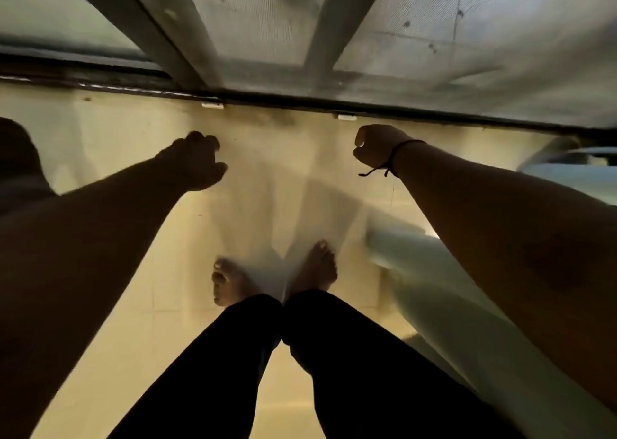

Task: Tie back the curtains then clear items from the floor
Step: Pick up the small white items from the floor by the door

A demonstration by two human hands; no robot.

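Both arms reach toward the far mesh-screened sliding window (267, 21): the left hand (197, 161) and right hand (377, 148) have fingers curled, seemingly on sheer white curtain cloth (277, 178), though I cannot tell for certain.

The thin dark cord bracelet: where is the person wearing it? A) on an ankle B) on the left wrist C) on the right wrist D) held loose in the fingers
C: the thin dark cord bracelet circles the wrist just behind the right hand, loose ends dangling, while the left hand shows a bare wrist.
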